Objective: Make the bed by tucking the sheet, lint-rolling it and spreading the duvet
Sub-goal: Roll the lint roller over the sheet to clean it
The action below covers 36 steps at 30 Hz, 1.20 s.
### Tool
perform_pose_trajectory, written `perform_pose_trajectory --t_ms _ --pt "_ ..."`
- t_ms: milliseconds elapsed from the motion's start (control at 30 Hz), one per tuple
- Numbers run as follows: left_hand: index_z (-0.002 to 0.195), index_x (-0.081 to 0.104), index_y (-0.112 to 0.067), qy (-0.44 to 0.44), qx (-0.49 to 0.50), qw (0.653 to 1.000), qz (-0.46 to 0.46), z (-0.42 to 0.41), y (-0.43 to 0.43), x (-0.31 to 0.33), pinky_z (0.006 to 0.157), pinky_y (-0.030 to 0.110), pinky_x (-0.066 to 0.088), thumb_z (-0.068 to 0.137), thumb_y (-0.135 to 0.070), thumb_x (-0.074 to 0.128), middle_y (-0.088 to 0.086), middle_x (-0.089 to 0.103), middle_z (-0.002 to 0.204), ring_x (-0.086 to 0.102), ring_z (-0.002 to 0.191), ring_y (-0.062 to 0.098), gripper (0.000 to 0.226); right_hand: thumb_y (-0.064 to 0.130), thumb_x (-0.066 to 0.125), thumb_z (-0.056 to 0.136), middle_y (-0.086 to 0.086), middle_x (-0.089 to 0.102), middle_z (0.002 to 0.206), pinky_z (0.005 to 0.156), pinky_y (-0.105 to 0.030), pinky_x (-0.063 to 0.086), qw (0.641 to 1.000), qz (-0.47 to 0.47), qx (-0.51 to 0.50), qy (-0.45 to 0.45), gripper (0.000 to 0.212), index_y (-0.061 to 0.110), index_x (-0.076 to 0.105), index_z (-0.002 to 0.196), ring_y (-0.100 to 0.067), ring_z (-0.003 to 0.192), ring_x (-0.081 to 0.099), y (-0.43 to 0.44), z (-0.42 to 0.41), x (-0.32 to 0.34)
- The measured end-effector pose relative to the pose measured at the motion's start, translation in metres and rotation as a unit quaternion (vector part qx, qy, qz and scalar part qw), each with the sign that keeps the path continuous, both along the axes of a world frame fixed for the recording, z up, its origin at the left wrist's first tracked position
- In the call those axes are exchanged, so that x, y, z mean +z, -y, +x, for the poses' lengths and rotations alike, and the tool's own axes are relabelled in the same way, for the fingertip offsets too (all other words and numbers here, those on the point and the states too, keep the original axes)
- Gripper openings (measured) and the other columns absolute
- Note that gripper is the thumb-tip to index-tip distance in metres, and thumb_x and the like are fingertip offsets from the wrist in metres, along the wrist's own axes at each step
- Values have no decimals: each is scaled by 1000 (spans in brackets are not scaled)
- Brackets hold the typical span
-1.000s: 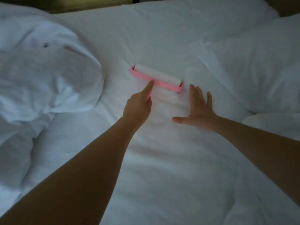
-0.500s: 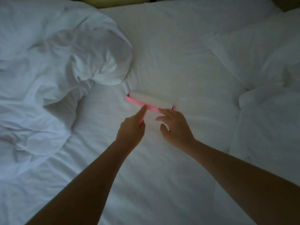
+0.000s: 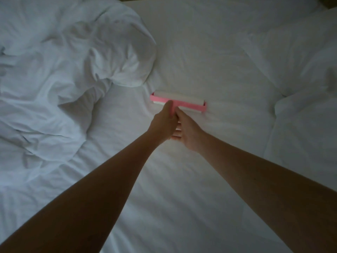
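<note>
Two bare arms reach out together over the white sheet (image 3: pixel 182 179); both hands meet at the handle of the pink lint roller (image 3: pixel 179 102), which lies with its white roll flat on the sheet near the bed's middle; the left hand (image 3: pixel 163 123) is clenched around the handle, its forefinger stretched along it toward the roll; the right hand (image 3: pixel 188 131) is curled around the same handle from the other side, touching the left; the duvet (image 3: pixel 63 70) is bunched in a rumpled heap along the bed's left edge, its nearest fold just beside the roller's left end; pillows (image 3: pixel 299 57) lie toward the right edge, well apart from the roller
</note>
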State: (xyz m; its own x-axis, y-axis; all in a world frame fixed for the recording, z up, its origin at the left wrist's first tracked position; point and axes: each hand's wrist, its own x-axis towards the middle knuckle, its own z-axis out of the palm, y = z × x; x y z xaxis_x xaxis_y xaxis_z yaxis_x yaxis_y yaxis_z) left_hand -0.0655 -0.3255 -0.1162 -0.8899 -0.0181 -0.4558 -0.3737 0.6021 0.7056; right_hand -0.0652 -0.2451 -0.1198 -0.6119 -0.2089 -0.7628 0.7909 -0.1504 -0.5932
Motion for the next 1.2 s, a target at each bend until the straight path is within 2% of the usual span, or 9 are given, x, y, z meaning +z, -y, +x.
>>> perform_pose_trajectory --t_ms 67,233,300,400,467,567,767,900,1200 --pt "149 19 -30 13 -2 1000 14 -8 -5 -6 41 28 40 99 -16 33 20 63 113 62 70 32 53 47 46 94 -7 61 120 64 -30 49 1000 -16 -7 10 33 17 60 99 -23 97 59 -3 -10 2" --pt "150 9 -40 39 24 996 73 -15 -8 -18 41 23 35 100 -17 29 22 63 102 52 57 18 58 47 45 95 -11 60 125 72 -35 50 1000 6 2 22 45 9 60 112 -28 105 59 -5 -23 -2" --pt "149 9 -43 45 37 994 94 -7 -6 -23 41 23 37 101 -20 28 13 61 89 51 55 16 57 46 43 97 -20 62 115 66 -36 48 998 44 30 23 53 -1 56 118 -33 86 59 -5 -21 -5" --pt "148 7 -44 27 27 995 95 15 0 -34 43 22 42 100 -24 34 10 66 92 54 57 17 58 36 46 98 -16 60 80 68 -39 50 995 76 61 12 38 0 56 90 -29 62 56 -5 -9 -10" --pt "148 8 -44 22 33 993 112 31 6 -42 42 20 42 99 -24 38 11 67 99 56 58 18 61 33 50 96 -11 61 78 81 -38 51 995 78 60 24 31 6 55 81 -25 67 58 -5 2 -12" --pt "148 8 -44 13 25 993 113 53 14 -49 40 15 41 98 -25 41 14 67 101 54 53 13 62 32 51 96 -10 61 75 66 -29 52 995 71 57 37 31 7 55 78 -21 67 59 0 24 -15" --pt "147 8 -45 -1 8 993 119 85 27 -60 47 17 41 99 -25 41 15 67 103 58 62 16 62 32 54 95 -11 61 89 55 -27 48 992 114 16 55 27 5 57 92 -19 68 58 17 57 -18" --pt "148 8 -43 -11 13 993 116 100 29 -60 48 20 40 99 -19 41 15 67 102 65 75 27 64 30 51 97 -9 56 75 50 -30 47 985 160 11 55 27 6 54 84 -20 62 54 28 70 -16" --pt "148 10 -41 -9 27 996 83 166 34 -43 52 25 47 98 -20 39 17 65 113 63 98 41 62 31 50 97 -7 56 83 51 -29 45 990 112 59 60 23 10 49 107 -22 69 56 30 132 -17"
